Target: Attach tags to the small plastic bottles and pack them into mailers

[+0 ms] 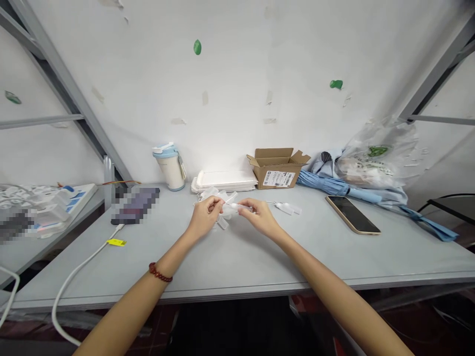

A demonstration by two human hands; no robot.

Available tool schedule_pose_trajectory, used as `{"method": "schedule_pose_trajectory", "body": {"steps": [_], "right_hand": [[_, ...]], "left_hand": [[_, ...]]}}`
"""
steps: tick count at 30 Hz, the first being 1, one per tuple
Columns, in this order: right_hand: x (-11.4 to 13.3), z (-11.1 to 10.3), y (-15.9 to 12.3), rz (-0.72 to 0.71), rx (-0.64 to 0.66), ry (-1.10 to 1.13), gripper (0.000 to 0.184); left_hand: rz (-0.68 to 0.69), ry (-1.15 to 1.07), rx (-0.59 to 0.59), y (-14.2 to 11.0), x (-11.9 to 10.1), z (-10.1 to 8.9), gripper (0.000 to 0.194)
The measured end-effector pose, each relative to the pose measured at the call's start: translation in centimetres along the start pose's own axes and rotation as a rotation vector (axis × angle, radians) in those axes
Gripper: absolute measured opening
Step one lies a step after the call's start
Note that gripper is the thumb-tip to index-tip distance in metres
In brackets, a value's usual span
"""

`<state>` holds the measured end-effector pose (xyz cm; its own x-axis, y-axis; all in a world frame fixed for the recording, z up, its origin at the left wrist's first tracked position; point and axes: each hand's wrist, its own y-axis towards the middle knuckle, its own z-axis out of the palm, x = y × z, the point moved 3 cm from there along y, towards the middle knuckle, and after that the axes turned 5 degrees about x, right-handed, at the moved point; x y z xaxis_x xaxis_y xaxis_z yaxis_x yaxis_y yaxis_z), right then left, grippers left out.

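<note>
Both hands are raised just above the middle of the grey table, fingertips close together. Between thumb and forefinger, my left hand point(205, 213) pinches a small translucent white plastic piece point(231, 197). A small white plastic piece with a rounded end point(235, 206) is gripped by the fingers of my right hand point(260, 213), its end near the left fingertips. Whether the two pieces touch I cannot tell. Behind and below the left hand lies a loose heap of clear plastic pieces point(222, 222), partly hidden by the fingers. Right of my right hand are similar white pieces with a thin cord point(287, 207).
A stack of white trays point(224, 180) and an open cardboard box point(278, 173) stand by the wall. A tumbler point(169, 168) and a cabled dark device point(136, 205) are left. At right lie a phone point(352, 214), a blue umbrella point(334, 185) and a plastic bag point(374, 163).
</note>
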<state>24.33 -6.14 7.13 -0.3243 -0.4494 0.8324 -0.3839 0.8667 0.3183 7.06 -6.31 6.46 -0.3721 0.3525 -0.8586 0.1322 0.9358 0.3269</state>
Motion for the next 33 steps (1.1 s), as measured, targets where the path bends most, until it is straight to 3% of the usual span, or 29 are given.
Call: {"method": "schedule_pose_trajectory", "body": {"steps": [15,28,33], "right_hand": [[0.02,-0.38,-0.15,0.071,-0.047,0.070,0.028],[-0.37,-0.41,0.00,0.047,-0.040,0.122,0.026],[-0.51,-0.80,0.17,0.065,-0.101,0.140,0.026]], "left_hand": [[-0.033,0.051,0.017,0.30,0.38,0.04,0.031],[-0.110,-0.011,0.025,0.19,-0.20,0.03,0.028],[-0.084,-0.027,0.108,0.47,0.24,0.04,0.027]]}}
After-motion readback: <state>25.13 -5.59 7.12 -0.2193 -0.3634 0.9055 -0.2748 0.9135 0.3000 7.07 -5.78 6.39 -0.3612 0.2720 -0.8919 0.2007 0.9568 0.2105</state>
